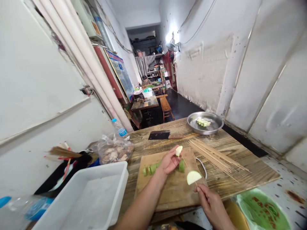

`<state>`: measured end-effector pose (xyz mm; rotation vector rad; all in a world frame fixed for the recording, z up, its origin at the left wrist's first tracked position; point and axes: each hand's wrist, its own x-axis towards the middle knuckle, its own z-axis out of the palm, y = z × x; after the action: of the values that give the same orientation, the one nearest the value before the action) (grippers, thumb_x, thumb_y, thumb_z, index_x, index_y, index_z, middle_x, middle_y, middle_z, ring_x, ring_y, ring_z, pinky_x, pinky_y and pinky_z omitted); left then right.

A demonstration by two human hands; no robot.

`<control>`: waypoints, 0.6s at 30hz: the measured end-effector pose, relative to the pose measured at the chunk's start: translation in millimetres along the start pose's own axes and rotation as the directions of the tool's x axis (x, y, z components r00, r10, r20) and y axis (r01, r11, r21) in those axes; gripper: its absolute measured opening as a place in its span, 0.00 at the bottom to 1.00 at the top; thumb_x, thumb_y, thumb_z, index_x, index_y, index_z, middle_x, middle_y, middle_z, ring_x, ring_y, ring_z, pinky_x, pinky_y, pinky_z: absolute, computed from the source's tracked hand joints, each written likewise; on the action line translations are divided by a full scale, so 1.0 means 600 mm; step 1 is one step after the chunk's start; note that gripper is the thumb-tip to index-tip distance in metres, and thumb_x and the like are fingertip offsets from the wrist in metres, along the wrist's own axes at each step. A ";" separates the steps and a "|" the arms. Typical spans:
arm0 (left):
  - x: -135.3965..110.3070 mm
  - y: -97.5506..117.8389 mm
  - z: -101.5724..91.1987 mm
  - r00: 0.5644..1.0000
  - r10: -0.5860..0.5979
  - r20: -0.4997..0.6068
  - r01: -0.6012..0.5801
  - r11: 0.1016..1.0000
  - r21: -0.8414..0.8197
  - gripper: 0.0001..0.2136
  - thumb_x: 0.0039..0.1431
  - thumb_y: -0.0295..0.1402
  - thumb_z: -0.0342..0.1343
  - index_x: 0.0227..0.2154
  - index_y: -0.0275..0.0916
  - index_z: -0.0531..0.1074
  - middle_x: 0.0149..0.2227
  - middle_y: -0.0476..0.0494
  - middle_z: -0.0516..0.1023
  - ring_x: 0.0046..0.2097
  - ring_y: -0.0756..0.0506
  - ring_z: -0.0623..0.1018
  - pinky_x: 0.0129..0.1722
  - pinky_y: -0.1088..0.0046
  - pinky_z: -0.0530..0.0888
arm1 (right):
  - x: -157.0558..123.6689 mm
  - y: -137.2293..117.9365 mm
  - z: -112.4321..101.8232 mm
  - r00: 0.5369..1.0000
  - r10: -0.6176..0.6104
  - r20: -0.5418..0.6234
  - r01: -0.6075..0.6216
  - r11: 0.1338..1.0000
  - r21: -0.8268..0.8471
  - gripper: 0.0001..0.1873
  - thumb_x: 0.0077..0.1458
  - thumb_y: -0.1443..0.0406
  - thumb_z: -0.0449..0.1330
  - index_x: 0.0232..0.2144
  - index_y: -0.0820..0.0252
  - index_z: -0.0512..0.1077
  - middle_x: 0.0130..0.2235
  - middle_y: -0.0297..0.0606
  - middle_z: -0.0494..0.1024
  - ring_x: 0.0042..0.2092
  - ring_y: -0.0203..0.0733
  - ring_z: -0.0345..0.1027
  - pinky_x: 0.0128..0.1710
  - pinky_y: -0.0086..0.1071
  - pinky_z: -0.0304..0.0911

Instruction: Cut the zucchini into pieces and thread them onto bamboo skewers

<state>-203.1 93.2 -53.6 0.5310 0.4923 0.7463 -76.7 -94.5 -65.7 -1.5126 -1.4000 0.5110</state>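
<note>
My left hand (169,161) pinches a pale vegetable slice (178,150) over the wooden cutting board (168,188). My right hand (210,204) grips a thin bamboo skewer (189,171) near its lower end. Two pieces are threaded on it: a pale half-round slice (193,176) close to my right fingers and a green piece (181,166) higher up, next to my left hand. The skewer's tip points at the slice in my left fingers. A row of cut green pieces (150,168) lies on the board to the left of my left hand.
A pile of bare skewers (216,156) lies right of the board. Behind are a cleaver (161,135) and a metal bowl (205,123) holding skewered pieces. A white tub (88,198), a bag of mushrooms (114,153) and a water bottle (120,129) stand left. A person sits far back.
</note>
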 end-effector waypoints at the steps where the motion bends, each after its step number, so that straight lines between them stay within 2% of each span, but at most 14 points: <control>1: 0.003 -0.001 0.001 1.000 0.010 -0.019 -0.010 1.000 -0.011 0.21 0.55 0.23 0.54 0.53 0.38 0.66 0.38 0.42 0.75 0.30 0.54 0.75 0.25 0.83 0.70 | 0.001 0.001 0.002 1.000 0.001 0.000 -0.001 1.000 -0.003 0.21 0.60 0.51 0.46 0.27 0.55 0.71 0.24 0.38 0.77 0.26 0.42 0.72 0.26 0.30 0.66; 5: 0.002 0.001 0.009 0.994 0.088 -0.068 -0.084 0.995 0.055 0.22 0.52 0.22 0.58 0.51 0.39 0.67 0.36 0.45 0.74 0.23 0.58 0.67 0.16 0.87 0.59 | 0.006 0.004 0.005 1.000 0.001 0.013 0.000 0.999 -0.039 0.20 0.61 0.53 0.45 0.27 0.55 0.70 0.24 0.37 0.76 0.25 0.40 0.71 0.25 0.28 0.65; 7: -0.001 0.004 0.012 0.991 0.101 -0.087 -0.093 0.992 0.089 0.17 0.52 0.22 0.58 0.46 0.36 0.69 0.38 0.43 0.75 0.21 0.59 0.66 0.14 0.87 0.55 | 0.008 0.004 0.006 1.000 -0.002 0.023 0.004 0.999 -0.054 0.20 0.61 0.54 0.45 0.27 0.56 0.70 0.23 0.36 0.75 0.26 0.41 0.72 0.25 0.28 0.65; 9: -0.003 0.007 0.015 0.991 0.072 -0.114 -0.065 0.996 0.068 0.09 0.55 0.24 0.56 0.40 0.33 0.70 0.39 0.40 0.76 0.21 0.58 0.67 0.14 0.86 0.57 | 0.009 0.004 0.007 0.999 -0.009 0.036 0.011 0.998 -0.059 0.20 0.61 0.54 0.46 0.27 0.56 0.71 0.24 0.37 0.76 0.27 0.41 0.72 0.26 0.28 0.65; 11: -0.003 0.009 0.018 0.988 0.010 -0.154 -0.007 1.000 0.017 0.06 0.59 0.27 0.54 0.38 0.31 0.71 0.39 0.37 0.77 0.25 0.54 0.73 0.19 0.82 0.68 | 0.009 0.005 0.009 0.998 -0.016 0.053 0.019 0.998 -0.058 0.20 0.61 0.54 0.46 0.28 0.56 0.71 0.25 0.38 0.77 0.27 0.42 0.73 0.26 0.29 0.66; 13: -0.002 0.011 0.022 0.979 -0.050 -0.198 0.043 0.998 -0.038 0.08 0.61 0.28 0.51 0.39 0.30 0.70 0.38 0.35 0.78 0.33 0.48 0.78 0.32 0.72 0.77 | 0.008 0.005 0.010 0.998 -0.017 0.061 0.020 0.998 -0.059 0.20 0.61 0.54 0.46 0.29 0.57 0.72 0.27 0.40 0.78 0.28 0.43 0.74 0.27 0.29 0.67; 15: 0.000 0.013 0.026 0.964 -0.088 -0.251 0.071 0.994 -0.078 0.09 0.62 0.27 0.49 0.41 0.28 0.70 0.36 0.34 0.79 0.39 0.44 0.80 0.41 0.65 0.77 | 0.007 0.005 0.010 0.998 -0.011 0.065 0.015 0.998 -0.062 0.20 0.61 0.54 0.46 0.30 0.57 0.73 0.28 0.42 0.80 0.29 0.43 0.74 0.29 0.30 0.68; 18: 0.001 0.018 0.032 0.941 -0.127 -0.314 0.097 0.989 -0.110 0.10 0.61 0.25 0.50 0.42 0.25 0.68 0.34 0.34 0.79 0.39 0.42 0.80 0.45 0.62 0.76 | 0.007 0.003 0.010 0.996 -0.009 0.085 0.015 0.998 -0.067 0.21 0.61 0.55 0.46 0.32 0.59 0.75 0.30 0.43 0.80 0.29 0.43 0.75 0.29 0.30 0.68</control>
<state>-196.5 95.2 -32.5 0.2906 0.7805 0.7454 -79.6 -88.4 -68.5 -1.5512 -1.5044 0.5305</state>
